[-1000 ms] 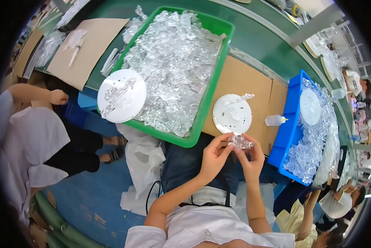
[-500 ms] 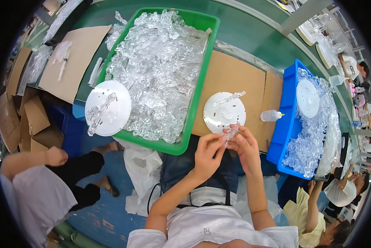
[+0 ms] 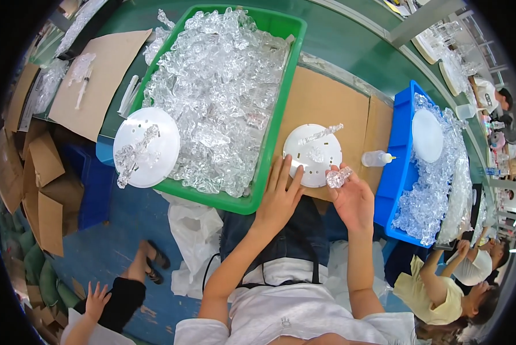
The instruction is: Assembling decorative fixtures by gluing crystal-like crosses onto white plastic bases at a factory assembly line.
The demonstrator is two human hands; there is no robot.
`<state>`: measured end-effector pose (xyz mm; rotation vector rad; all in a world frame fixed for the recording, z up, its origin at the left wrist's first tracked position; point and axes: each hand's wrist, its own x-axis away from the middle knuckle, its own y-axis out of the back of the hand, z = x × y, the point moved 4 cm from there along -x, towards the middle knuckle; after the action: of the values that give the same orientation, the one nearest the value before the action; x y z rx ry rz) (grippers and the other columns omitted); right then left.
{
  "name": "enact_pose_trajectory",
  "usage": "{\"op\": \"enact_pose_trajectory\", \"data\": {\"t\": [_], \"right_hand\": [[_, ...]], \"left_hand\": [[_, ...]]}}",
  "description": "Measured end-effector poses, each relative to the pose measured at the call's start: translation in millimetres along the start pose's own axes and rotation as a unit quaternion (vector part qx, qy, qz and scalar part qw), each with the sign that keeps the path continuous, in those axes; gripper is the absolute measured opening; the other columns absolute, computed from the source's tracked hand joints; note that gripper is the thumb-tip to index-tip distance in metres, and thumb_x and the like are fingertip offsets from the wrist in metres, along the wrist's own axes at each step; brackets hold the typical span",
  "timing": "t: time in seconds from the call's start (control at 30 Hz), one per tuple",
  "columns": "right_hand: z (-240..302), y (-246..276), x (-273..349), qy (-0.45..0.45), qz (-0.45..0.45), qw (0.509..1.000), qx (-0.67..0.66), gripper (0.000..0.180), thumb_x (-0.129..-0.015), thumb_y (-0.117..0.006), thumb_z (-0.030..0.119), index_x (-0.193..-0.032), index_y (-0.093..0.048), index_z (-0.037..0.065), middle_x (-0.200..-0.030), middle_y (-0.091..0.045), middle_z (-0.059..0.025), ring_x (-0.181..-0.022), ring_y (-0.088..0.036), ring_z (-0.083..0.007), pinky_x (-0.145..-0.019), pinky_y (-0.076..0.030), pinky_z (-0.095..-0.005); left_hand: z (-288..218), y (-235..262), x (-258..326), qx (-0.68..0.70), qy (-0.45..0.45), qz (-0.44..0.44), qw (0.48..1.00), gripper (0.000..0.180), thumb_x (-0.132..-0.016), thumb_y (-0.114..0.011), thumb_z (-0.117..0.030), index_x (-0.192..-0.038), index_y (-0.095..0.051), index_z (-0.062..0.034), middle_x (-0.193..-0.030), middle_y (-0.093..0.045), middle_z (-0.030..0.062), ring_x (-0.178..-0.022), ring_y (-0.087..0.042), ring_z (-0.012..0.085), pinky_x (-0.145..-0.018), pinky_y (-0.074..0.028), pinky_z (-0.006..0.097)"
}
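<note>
My right hand point(image 3: 353, 198) holds a clear plastic piece point(image 3: 338, 177) between thumb and fingers, over the near right edge of a white round plate point(image 3: 297, 168). With fingers stretched out and no object in it, my left hand point(image 3: 279, 195) lies at the plate's near left edge, beside the green tray. A slim clear stick-like piece point(image 3: 321, 134) lies across the far part of the plate, and a small clear part point(image 3: 315, 154) sits near its middle. Just right of the plate, a small squeeze bottle point(image 3: 378, 158) with a yellow tip lies on its side.
A green tray point(image 3: 300, 40) heaped with clear pieces stands left, a second white plate point(image 3: 166, 126) on its corner. At right is a blue bin point(image 3: 397, 138) of clear pieces. Cardboard point(image 3: 350, 103) covers the bench. Co-workers sit at right; another person is at lower left.
My hands have moved apart. The left has opened and gone to the plate's left edge; the right keeps the clear piece, slightly further right. The person at left has moved lower in view.
</note>
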<state>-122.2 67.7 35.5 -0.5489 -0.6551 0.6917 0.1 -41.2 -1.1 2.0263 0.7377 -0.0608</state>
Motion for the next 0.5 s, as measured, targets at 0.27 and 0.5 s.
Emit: {"op": "enact_pose_trajectory", "data": {"t": [0.27, 0.5], "right_hand": [[-2, -13, -4, -0.077, 0.031, 0.989, -0.119, 0.012, -0.090, -0.045, 0.018, -0.081, -0.043, 0.009, -0.076, -0.043, -0.0019, -0.080, -0.050, -0.0170, -0.079, -0.050, -0.0299], [-6, -17, -6, -0.001, 0.199, 0.973, -0.115, 0.020, -0.090, -0.038, 0.026, -0.077, -0.043, 0.012, -0.072, -0.047, -0.0023, -0.079, -0.051, -0.0207, -0.082, -0.042, -0.0336]], "left_hand": [[-31, -11, 17, -0.048, 0.031, 0.002, 0.998, 0.048, -0.084, -0.064, -0.025, -0.126, -0.052, -0.0060, -0.133, -0.043, 0.0259, -0.130, -0.036, 0.0374, -0.106, -0.031, 0.051], [-41, 23, 14, 0.438, 0.100, 0.013, 0.893, 0.028, -0.089, -0.059, -0.009, -0.115, -0.057, -0.0008, -0.107, -0.059, 0.0138, -0.104, -0.058, 0.0247, -0.092, -0.044, 0.035]]}}
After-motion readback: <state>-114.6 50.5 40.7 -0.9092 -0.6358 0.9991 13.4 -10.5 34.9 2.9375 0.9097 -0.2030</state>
